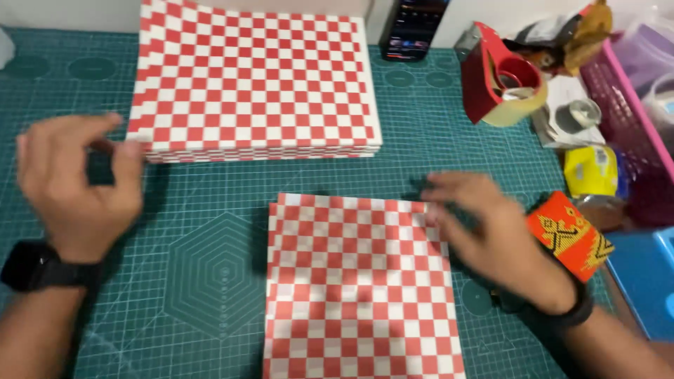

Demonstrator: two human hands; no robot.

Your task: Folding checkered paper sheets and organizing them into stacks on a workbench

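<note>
A folded sheet of red-and-white checkered paper [358, 288] lies on the green cutting mat [210, 274] in front of me. My right hand [484, 228] rests its fingers on the sheet's upper right corner. My left hand [81, 179] hovers at the left, fingers loosely curled and holding nothing, close to the lower left corner of a thick stack of the same checkered paper [256, 81]. A black watch sits on my left wrist.
A red tape dispenser [495, 74] stands at the back right, a dark phone [411, 28] behind the stack. A pink basket [632, 105], a yellow packet [590, 172], an orange patterned roll [569, 235] and a blue box [646, 277] crowd the right edge.
</note>
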